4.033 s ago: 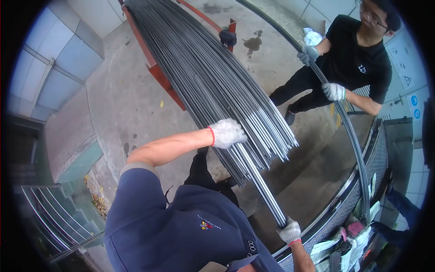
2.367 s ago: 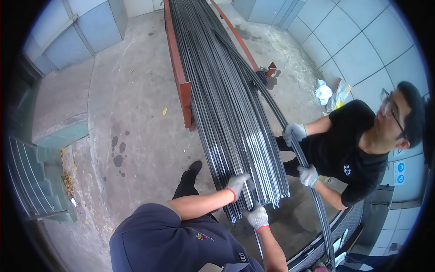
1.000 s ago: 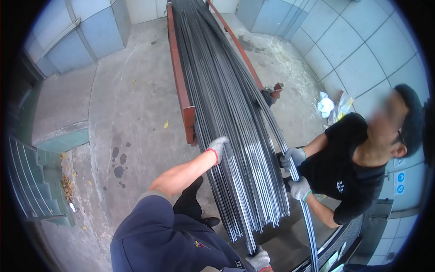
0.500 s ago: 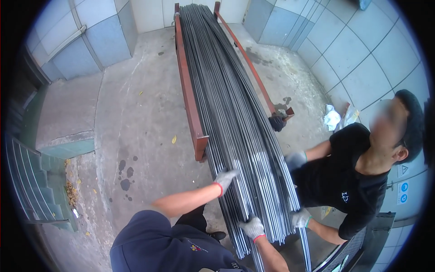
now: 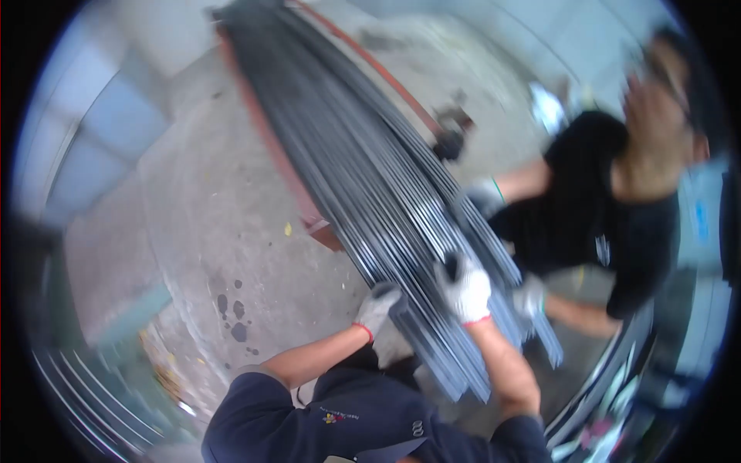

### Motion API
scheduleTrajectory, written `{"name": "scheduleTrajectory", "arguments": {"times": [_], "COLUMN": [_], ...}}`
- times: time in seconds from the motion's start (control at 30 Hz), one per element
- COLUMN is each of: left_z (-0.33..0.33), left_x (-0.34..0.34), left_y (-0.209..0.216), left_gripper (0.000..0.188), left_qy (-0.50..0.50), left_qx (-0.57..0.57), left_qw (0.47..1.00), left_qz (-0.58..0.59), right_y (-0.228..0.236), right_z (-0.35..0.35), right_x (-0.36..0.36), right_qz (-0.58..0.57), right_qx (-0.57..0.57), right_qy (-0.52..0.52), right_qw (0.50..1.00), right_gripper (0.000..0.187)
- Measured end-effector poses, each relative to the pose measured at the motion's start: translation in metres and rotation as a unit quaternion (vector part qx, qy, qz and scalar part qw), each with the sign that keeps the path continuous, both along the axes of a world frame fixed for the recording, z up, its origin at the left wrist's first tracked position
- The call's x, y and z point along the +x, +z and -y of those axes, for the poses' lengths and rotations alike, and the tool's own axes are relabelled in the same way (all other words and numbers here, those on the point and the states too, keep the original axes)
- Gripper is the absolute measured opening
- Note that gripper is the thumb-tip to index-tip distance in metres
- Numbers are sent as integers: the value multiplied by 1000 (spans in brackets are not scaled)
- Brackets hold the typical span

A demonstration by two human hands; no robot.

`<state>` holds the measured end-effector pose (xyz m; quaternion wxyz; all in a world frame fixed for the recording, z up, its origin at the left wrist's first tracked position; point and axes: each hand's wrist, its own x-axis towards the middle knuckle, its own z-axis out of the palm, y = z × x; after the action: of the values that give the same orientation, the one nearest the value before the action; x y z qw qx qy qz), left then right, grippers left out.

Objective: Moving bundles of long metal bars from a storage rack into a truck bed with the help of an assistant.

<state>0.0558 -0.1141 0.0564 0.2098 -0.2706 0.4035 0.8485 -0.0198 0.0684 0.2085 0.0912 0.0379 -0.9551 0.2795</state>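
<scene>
A long bundle of thin grey metal rods [image 5: 363, 177] slopes from the far left toward me, its near ends uneven. My left hand [image 5: 378, 307], in a pale glove with a red cuff, is closed on rods at the bundle's left edge. Farther right, my gloved right hand [image 5: 465, 287] lies over the rods with thumb and fingers bent around some of them. Blur hides its fingertips. Between my hands and below them, a group of rod ends [image 5: 451, 363] sticks out toward me.
A co-worker in a black shirt [image 5: 571, 185] stands at the right, both gloved hands at the bundle's right side. A red-brown rack beam [image 5: 270, 139] runs along the left of the rods, another rail [image 5: 378, 69] along the right. Steps [image 5: 93, 401] are at lower left.
The view has turned and is blurred. My right hand has gone from near the rod ends to farther up the bundle. My left hand now sits at its left edge.
</scene>
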Motion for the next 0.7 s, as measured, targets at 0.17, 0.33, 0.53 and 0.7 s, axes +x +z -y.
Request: {"name": "scheduleTrajectory", "arguments": {"times": [0.17,0.33,0.53,0.7], "left_z": [-34,-72,-117,-197], "left_x": [-11,21,94,206], "left_y": [13,4,0,5], "left_gripper": [28,27,22,24], "left_qy": [-196,-391,-561,-677], "left_qx": [-23,-48,-65,-38], "left_qw": [980,916,809,698], "left_qz": [-22,-74,-161,-230], "right_y": [-27,-51,-66,-73], "right_z": [-65,-84,-57,-49], "right_x": [104,282,450,592], "right_qz": [182,243,172,78], "right_qx": [-62,-134,-260,-280], "right_qy": [-171,-442,-616,-698], "right_qw": [966,853,724,655], "right_gripper": [30,38,39,35]}}
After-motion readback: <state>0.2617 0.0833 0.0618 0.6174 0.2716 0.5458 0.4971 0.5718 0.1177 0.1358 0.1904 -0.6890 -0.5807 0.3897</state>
